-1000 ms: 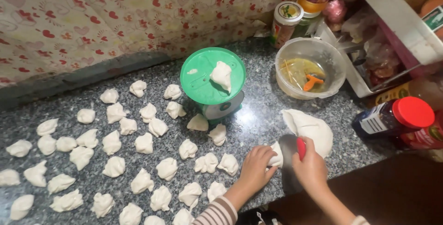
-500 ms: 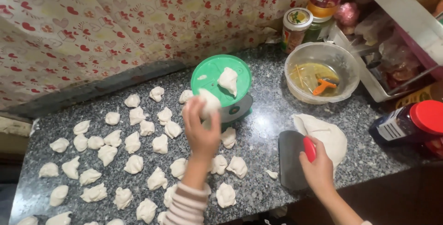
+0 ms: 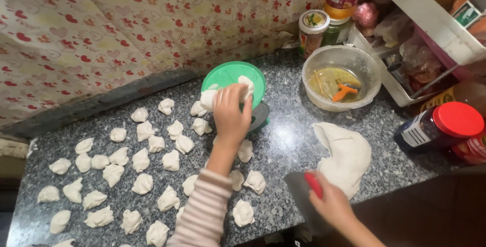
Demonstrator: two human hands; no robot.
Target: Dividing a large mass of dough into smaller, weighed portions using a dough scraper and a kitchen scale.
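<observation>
My left hand [image 3: 231, 114] reaches over the green kitchen scale [image 3: 228, 76] and holds a small dough piece [image 3: 208, 98] at its rim. Another dough piece [image 3: 246, 82] lies on the scale's green top, just past my fingers. My right hand [image 3: 331, 204] grips a dough scraper [image 3: 299, 189] with a red handle, blade down on the granite counter [image 3: 283, 146]. Just right of the scraper lies the large dough lump [image 3: 344, 156]. Several cut dough pieces [image 3: 142, 158] are spread over the counter to the left.
A clear bowl [image 3: 341, 72] with yellowish liquid and an orange tool stands at the back right. Jars [image 3: 311, 29] and a white rack [image 3: 420, 19] fill the right corner. A dark bottle with a red lid [image 3: 440, 125] lies at the right edge. A heart-patterned wall covering [image 3: 101, 24] is behind.
My left hand has gone from beside the large dough lump up to the green scale, carrying a small dough piece. My right hand has stayed by the dough with the scraper.
</observation>
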